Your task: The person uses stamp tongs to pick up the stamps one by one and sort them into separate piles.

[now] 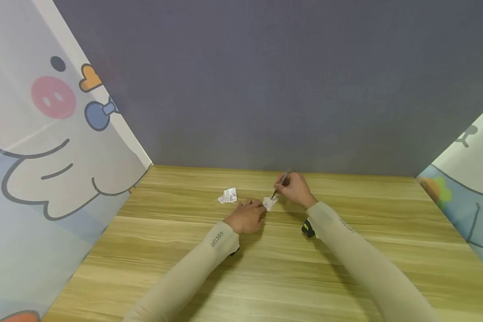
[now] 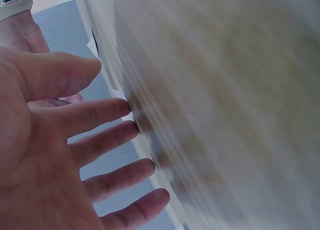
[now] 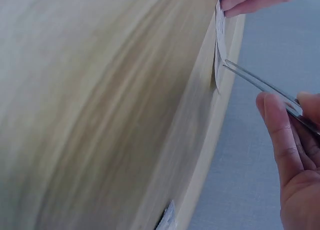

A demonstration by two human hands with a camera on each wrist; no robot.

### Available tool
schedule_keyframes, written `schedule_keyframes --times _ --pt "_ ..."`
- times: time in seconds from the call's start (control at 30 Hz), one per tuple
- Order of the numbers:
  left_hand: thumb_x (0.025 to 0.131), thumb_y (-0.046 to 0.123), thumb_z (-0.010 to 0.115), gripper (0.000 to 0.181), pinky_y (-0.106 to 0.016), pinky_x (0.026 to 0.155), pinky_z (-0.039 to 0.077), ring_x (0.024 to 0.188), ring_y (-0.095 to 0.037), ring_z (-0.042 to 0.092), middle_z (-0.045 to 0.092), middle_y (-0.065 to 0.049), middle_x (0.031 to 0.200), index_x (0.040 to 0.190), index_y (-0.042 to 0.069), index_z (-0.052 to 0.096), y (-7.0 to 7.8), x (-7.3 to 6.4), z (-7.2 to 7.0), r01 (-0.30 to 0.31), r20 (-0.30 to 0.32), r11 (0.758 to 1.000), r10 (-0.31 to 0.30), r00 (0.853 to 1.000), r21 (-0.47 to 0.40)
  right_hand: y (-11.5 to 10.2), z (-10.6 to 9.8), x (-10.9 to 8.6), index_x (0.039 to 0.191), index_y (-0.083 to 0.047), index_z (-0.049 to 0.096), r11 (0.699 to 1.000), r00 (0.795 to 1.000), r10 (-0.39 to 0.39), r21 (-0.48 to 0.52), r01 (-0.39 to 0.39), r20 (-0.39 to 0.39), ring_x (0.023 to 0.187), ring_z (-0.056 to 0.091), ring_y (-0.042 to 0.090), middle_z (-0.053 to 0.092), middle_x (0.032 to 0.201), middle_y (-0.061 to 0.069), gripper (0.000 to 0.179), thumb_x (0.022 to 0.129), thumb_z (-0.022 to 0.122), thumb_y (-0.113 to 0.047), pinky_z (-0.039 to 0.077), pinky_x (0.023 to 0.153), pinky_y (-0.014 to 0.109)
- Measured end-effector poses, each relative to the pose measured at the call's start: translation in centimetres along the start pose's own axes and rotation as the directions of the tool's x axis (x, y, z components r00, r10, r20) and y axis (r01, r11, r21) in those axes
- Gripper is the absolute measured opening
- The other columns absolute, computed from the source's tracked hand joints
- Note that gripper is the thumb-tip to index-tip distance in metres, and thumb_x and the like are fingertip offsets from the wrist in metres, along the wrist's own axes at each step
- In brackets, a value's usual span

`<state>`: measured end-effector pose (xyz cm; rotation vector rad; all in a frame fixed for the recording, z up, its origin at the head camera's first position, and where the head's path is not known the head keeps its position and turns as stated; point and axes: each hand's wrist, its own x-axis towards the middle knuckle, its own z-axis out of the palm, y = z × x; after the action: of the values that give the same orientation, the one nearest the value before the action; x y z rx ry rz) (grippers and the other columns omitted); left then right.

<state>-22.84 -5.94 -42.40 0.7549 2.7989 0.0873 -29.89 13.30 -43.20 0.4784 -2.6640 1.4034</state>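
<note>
My right hand [image 1: 297, 189] pinches a pair of tweezers [image 1: 282, 180] between thumb and fingers. The tweezers' tips meet a small white printed paper slip [image 1: 270, 203] on the table, and in the right wrist view the two prongs [image 3: 247, 79] stand slightly apart at the paper's surface. My left hand [image 1: 247, 217] lies palm down with fairly straight fingers [image 2: 107, 140], its fingertips at the slip's left edge. Left of it, several similar white slips [image 1: 229, 195] lie fanned and overlapping. Whether the tips grip any paper is too small to tell.
The wood-grain table [image 1: 265, 277] meets a grey panel [image 1: 265, 89] at its far edge. Cartoon-printed panels [image 1: 64, 170] stand on both sides. Another paper piece [image 3: 168, 217] shows low in the right wrist view. A dark wrist device [image 1: 307, 228] sits under the right sleeve.
</note>
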Motion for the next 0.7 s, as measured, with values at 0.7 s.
schedule_keyframes --times 0.7 --pt "0.098 0.032 0.052 0.045 -0.052 0.106 0.029 0.134 -0.025 0.030 0.038 -0.001 0.145 0.139 0.013 0.049 0.1 0.0 0.2 0.006 -0.003 1.000 -0.006 1.000 -0.011 -2.3 -0.6 -1.6 0.084 -0.005 0.066 0.983 0.981 -0.170 0.048 0.175 -0.091 0.067 0.065 0.029 0.064 0.073 0.003 0.006 0.089 0.065 -0.007 0.052 0.055 0.033"
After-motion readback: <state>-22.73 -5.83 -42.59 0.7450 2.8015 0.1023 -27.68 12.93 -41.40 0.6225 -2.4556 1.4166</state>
